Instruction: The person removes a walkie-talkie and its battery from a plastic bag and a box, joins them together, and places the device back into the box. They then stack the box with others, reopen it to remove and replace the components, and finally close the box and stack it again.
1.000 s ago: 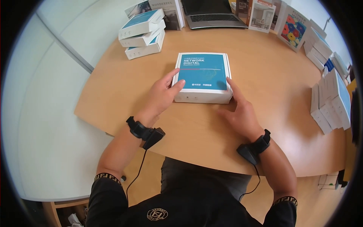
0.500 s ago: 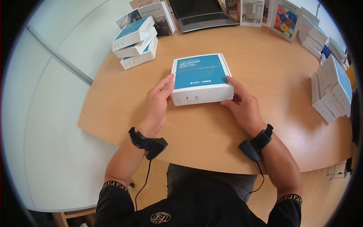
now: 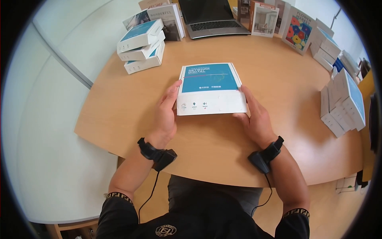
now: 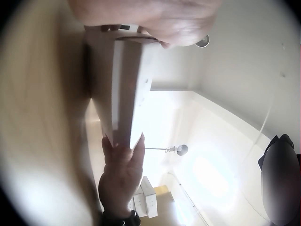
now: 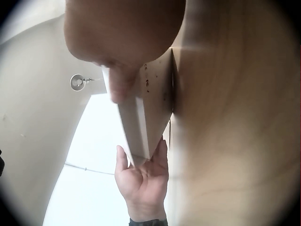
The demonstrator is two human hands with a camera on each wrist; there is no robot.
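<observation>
A white box (image 3: 212,102) with a blue top reading "NETWORK DIGITAL" is held between both hands over the middle of the table. Its front side, with small printed icons, is tipped up toward the person. The left hand (image 3: 164,116) grips the box's left side, and the right hand (image 3: 258,120) grips its right side near the front corner. In the left wrist view, the box (image 4: 128,89) stands on a slant over the tabletop, the right hand (image 4: 120,181) at its far end. From the right wrist, the left hand (image 5: 143,183) shows thumb and fingers spread around the opposite edge.
Several similar boxes are stacked at the back left (image 3: 141,44) and at the right (image 3: 343,105). A laptop (image 3: 213,24) lies open at the back, between a grey book (image 3: 165,20) and upright books such as "Flower Market" (image 3: 298,32). The table's (image 3: 215,163) curved front edge borders the person.
The box's near side has tilted up, so its front face shows more. Both hands have shifted from loosely touching its sides to gripping them, the left hand moving lower along the edge.
</observation>
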